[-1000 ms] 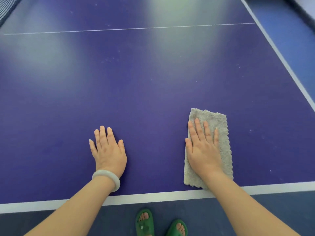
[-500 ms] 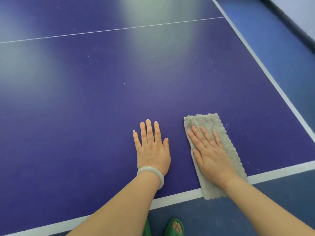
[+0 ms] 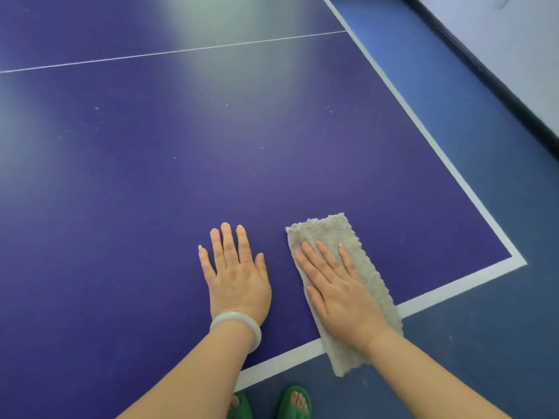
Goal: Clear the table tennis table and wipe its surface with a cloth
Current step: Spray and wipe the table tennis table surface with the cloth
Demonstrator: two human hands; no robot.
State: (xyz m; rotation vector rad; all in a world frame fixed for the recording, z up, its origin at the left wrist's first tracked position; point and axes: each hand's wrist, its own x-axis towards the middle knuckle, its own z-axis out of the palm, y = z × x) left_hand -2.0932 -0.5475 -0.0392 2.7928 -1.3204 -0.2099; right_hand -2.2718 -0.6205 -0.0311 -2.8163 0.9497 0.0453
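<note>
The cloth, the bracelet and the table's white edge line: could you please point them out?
cloth (image 3: 329, 231): head view, its bare far end.
bracelet (image 3: 234, 317): head view, top of the band.
white edge line (image 3: 453, 288): head view, near stretch right of the cloth.

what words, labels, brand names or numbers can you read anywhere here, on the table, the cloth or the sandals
None: no readable text appears in this view.
table tennis table: only white lines, no print or logo.
cloth under the right hand: no tag or label showing.
bangle by the left hand: plain, no marking.
green sandals: no brand visible on the part in view.
</note>
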